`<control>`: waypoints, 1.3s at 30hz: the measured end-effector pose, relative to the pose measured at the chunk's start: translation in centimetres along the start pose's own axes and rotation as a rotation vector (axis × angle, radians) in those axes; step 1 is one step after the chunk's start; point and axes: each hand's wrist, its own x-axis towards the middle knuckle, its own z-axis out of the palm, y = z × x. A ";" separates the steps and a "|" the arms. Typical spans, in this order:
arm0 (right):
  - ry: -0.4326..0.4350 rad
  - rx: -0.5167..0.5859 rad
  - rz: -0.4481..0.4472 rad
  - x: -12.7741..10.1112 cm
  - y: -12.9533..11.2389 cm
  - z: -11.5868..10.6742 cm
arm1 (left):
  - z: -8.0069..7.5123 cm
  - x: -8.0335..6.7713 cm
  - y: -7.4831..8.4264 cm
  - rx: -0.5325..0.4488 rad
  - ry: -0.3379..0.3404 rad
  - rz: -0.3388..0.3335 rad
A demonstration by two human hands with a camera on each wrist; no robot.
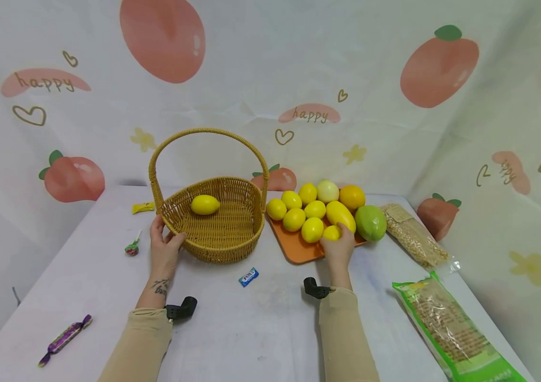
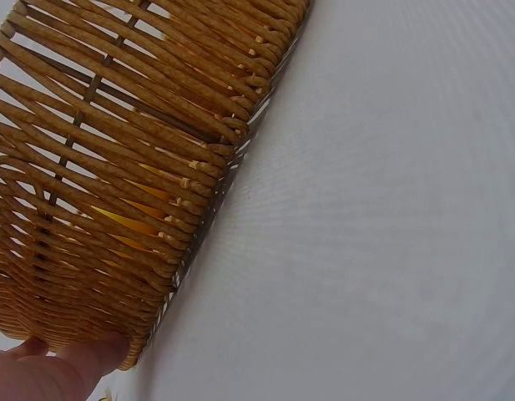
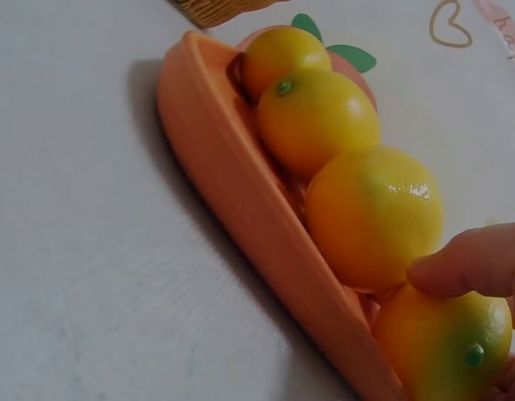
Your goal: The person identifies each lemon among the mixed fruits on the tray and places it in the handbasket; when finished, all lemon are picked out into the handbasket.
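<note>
Fruit on the orange tray (image 1: 294,250) is heaped tight, and that is judged the main risk. The small lemon (image 1: 331,232) at the tray's near edge is gripped by the right hand (image 1: 338,248), fingers curled over it; in the right wrist view a fingertip (image 3: 466,266) is pressed betw. it and the next lemon (image 3: 374,215). If it is pulled out carelessly, the neighbours, incl. the long yellow fruit (image 1: 340,214) just behind, could be nudged and rolled over the low rim, since nothing but the shallow lip holds them. The green fruit (image 1: 371,223) at the tray's right end sits partly off the rim, so a bump there could send it across the table.

The wicker basket (image 1: 213,223), left of the tray, is steadied by the left hand (image 1: 164,249), thumb and fingers clasped on its near rim. One lemon (image 1: 205,204) lies inside already. If that hold slips, the light basket could slide or tip on the smooth cloth.

The table (image 1: 260,329) is covered in pale cloth. Near the tray: a blue sweet wrapper (image 1: 248,276) in front, two noodle packs (image 1: 456,326) to the right. Left of the basket: a lollipop (image 1: 132,247), a yellow sachet (image 1: 143,208), a purple wrapped candy (image 1: 63,339). Behind everything, a backdrop w/ peach prints and "happy" lettering is hung.
</note>
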 end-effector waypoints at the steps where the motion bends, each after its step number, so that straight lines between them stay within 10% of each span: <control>1: -0.003 -0.015 -0.006 0.0 0.0 0.0 | 0.0 0.0 0.0 -0.004 0.000 0.002; 9: -0.042 -0.017 0.024 0.0 -0.1 -0.4 | 0.1 0.0 0.0 -0.004 -0.001 -0.008; 18: -0.076 0.336 0.050 0.3 -1.8 -1.2 | -0.1 -0.1 0.2 0.019 0.003 0.001; 29: -0.613 0.668 -0.062 -2.5 -6.4 0.3 | -0.1 -0.1 -0.2 0.013 -0.015 0.012; 39: -0.939 0.522 -0.186 -4.8 -12.1 7.2 | 0.0 -0.3 0.0 -0.008 -0.015 0.002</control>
